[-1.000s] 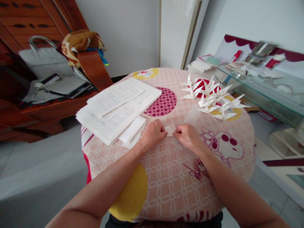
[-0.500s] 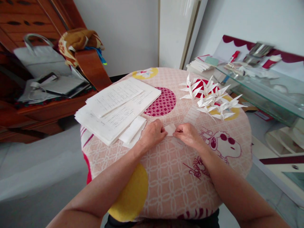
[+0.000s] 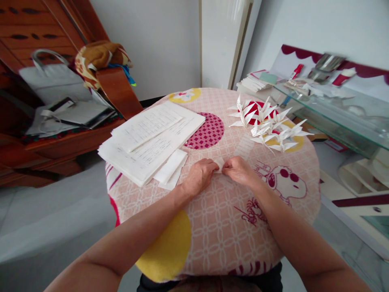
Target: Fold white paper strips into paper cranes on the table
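Note:
A small piece of white paper (image 3: 219, 163) lies at the middle of the cloth-covered table, between my two hands. My left hand (image 3: 203, 173) has its fingers closed over the paper's left side and hides part of it. My right hand (image 3: 236, 168) pinches its right edge with thumb and forefinger. The fold lines are too small to make out. Folded white paper cranes (image 3: 269, 121) stand in a group beyond my right hand. To the left of my left hand lie narrow white paper strips (image 3: 172, 168), beside a stack of written sheets (image 3: 148, 138).
A patterned pink cloth (image 3: 212, 231) covers the round table. On the right is a glass shelf (image 3: 343, 117) with metal tins and papers on it. A wooden chair (image 3: 112, 89) at the left holds a grey bag (image 3: 54, 81) and a laptop-like item.
My left hand has shifted right, towards my right hand, and covers more of the small paper. The right hand has hardly moved. The view has shifted slightly.

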Demonstrator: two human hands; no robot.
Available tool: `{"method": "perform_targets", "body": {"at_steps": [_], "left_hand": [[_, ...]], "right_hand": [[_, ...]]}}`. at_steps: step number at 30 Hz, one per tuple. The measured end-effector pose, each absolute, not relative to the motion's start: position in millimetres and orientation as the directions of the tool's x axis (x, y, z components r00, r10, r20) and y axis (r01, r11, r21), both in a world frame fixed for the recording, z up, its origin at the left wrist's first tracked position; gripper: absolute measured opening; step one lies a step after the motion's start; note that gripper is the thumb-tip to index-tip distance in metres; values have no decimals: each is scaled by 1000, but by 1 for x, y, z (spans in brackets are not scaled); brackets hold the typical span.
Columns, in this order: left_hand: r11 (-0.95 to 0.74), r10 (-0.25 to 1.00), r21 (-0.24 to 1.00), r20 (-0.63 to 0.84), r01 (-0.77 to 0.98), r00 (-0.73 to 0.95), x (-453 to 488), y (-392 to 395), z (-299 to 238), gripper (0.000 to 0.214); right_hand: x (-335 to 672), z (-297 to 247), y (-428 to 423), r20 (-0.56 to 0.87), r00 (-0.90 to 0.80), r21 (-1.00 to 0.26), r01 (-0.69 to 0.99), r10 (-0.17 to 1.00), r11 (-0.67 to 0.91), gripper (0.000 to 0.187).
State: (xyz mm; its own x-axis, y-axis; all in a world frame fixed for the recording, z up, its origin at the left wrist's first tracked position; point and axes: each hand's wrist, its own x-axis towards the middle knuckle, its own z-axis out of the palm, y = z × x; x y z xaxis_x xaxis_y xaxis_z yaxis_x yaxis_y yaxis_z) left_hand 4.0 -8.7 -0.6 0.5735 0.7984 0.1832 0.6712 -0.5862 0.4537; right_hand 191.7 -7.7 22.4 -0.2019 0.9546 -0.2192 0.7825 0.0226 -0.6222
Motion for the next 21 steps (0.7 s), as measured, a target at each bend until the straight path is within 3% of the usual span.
{"method": "perform_targets", "body": {"at_steps": [9,21], "left_hand": [[-671,732,322,148,668,665,-8,-17,2,30],[-749,655,190,69,635,752,-8,-26,9,33]], "right_hand": [[190,24,-8,-203,-155,-518,855,967,28,15],[195,27,-10,-358,-89,-613,773,929,-162,10]]}}
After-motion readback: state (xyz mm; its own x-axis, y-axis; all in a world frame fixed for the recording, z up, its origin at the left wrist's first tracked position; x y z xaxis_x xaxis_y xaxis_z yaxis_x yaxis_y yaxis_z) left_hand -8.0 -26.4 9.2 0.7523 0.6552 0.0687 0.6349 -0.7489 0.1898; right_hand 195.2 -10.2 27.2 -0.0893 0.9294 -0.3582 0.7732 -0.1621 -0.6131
